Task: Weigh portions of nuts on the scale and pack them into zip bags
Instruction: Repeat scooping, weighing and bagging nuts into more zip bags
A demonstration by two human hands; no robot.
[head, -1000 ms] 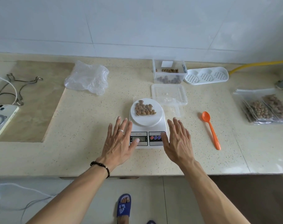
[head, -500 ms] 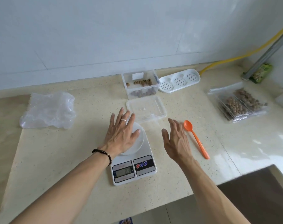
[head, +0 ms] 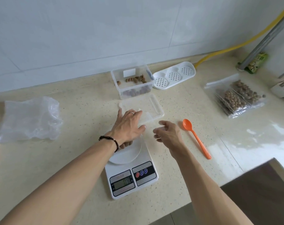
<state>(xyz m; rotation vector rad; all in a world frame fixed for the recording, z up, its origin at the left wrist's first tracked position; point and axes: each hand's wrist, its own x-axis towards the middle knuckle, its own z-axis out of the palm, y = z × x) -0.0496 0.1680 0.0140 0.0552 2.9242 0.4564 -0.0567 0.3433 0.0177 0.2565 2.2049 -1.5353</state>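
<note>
left hand [head: 129, 125] flat over scale [head: 131, 174] plate, nuts [head: 125, 144] beneath (mostly hidden) | right hand [head: 168, 133] grip loosely curled, empty

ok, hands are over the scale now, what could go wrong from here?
1. The left hand reaches across the scale platform where the nuts lie; the wrist could knock some off or disturb the reading.
2. The clear zip bag between the hands is hard to see against the lid; a fumbled grab seems possible.
3. The right hand is close to the orange spoon and might bump it.

scale [head: 131, 174]: glossy white plastic | spoon [head: 196, 138]: orange plastic | counter [head: 82, 114]: speckled stone
</note>
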